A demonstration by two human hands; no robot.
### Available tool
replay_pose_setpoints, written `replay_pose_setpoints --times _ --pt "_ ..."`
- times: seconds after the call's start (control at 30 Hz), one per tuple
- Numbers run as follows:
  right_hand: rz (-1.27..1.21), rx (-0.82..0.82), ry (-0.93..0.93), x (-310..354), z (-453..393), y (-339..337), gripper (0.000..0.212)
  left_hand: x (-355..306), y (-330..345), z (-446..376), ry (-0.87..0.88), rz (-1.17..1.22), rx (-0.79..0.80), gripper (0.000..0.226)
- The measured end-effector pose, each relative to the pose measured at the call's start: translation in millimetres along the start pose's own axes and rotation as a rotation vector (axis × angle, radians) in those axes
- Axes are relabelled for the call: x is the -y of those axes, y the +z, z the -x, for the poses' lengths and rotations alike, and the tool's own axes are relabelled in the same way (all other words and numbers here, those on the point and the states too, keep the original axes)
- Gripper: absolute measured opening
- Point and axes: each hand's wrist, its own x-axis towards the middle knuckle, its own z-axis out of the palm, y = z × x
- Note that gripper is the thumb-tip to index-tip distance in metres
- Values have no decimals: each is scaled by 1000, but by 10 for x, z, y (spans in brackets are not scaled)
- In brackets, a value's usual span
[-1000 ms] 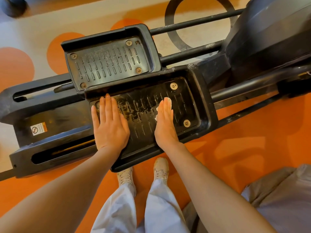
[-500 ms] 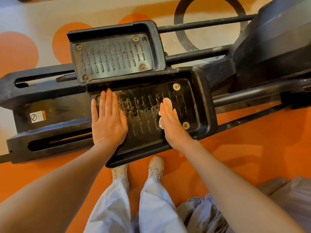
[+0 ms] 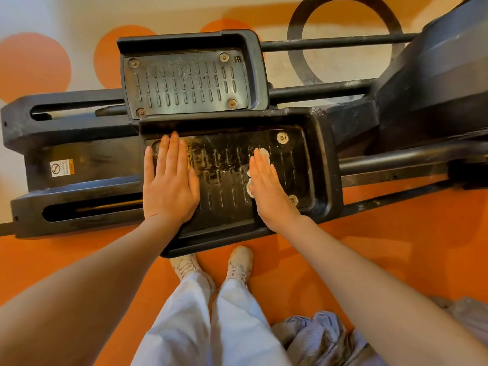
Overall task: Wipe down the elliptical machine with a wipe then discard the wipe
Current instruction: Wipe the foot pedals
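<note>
Two hands lay flat on the near foot pedal [image 3: 322, 165] of the black elliptical machine [image 3: 435, 83], well apart from each other. The left hand [image 3: 169, 186] rested with straight, closed fingers on the pedal's left end and held nothing. The right hand [image 3: 266, 188] pressed straight fingers down on a white wipe [image 3: 264, 154], which showed only as small bits past the fingertips and beside the thumb edge; most of it was hidden under the palm. The ribbed pedal surface between the hands looked wet and streaked, though glare made that hard to judge. A second pedal [image 3: 184, 83] sat just behind, looking dusty. Below, two pale shoes [image 3: 237, 262] stood on the orange floor [image 3: 396, 247].
</note>
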Motion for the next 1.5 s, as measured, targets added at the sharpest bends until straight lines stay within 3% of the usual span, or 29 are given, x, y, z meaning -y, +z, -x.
replay_pose_setpoints --times 0.17,0.33,0.6,0.83,1.07,1.23,1.5 --pt "-67 -104 40 142 -177 49 75 8 7 -2 -2 -17 6 62" --pt "13 -11 -52 139 94 91 73 6 7 0 -7 -11 1 61" --pt "60 -79 -26 117 -167 109 74 -3 3 1 1 -17 -9 61" --pt "13 165 -211 74 91 25 72 -3 -15 -2 3 -4 -14 61" --pt "94 41 -255 1 -136 93 71 -7 -20 -8 0 -20 0 61" --pt "99 -8 -179 164 -274 28 63 -8 -10 -10 3 -22 4 61" --pt "179 214 -340 129 10 -62 67 -13 -30 -8 -2 -10 17 62"
